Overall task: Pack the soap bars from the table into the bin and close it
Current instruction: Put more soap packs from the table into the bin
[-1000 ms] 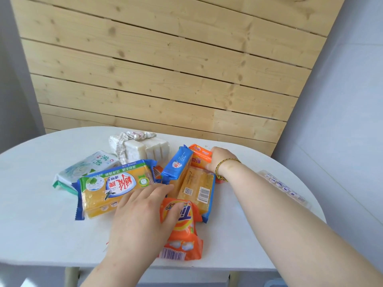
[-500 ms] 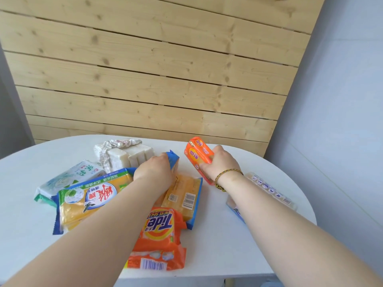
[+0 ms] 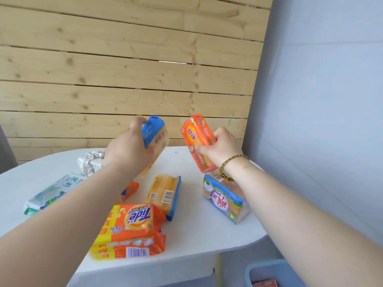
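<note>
The bin [image 3: 269, 274] at the near right is cut off by the bottom edge, so only a corner of its rim and a scrap of something red inside show, too little to identify. The left forearm hides most of the white bundle [image 3: 89, 162] at the far left of the worktop [image 3: 196, 230] and part of the green-and-white pack [image 3: 51, 193]. The blue-wrapped bar [image 3: 154, 137] in the left hand's [image 3: 124, 152] grip is motion-blurred, its print unreadable.

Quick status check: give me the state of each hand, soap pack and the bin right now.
Left hand: holding the blue soap pack in the air.
Right hand: holding the orange soap bar in the air.
Tide pack: lying on the table.
Bin: open, on the floor.
</note>
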A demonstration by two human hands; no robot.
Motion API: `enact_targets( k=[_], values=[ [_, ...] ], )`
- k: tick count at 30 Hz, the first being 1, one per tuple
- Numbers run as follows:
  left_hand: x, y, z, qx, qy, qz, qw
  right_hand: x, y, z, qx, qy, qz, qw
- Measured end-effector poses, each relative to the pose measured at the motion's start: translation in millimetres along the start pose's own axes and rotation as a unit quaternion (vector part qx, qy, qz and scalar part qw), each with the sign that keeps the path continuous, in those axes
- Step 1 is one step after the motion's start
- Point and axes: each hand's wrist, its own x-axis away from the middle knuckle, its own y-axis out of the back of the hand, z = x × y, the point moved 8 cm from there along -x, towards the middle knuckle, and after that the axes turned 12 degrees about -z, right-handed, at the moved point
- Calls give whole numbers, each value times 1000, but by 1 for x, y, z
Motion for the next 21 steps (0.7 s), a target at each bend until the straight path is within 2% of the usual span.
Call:
enact_targets(
  k=[4,9,15,21],
  values=[
    [25,34,-53,133,-37,-3,990,22,56,-7,-60,-23,-34,997],
    [84,13,-112,243,-65,93,963,69,131,-52,-60,-61,-76,993],
    [172,-65,-173,283,-110,241,922,134,197,-159,19,-160,-113,980],
    [264,-162,-201,266,-145,374,877,199,211,-282,74,-292,-113,947]
  ],
)
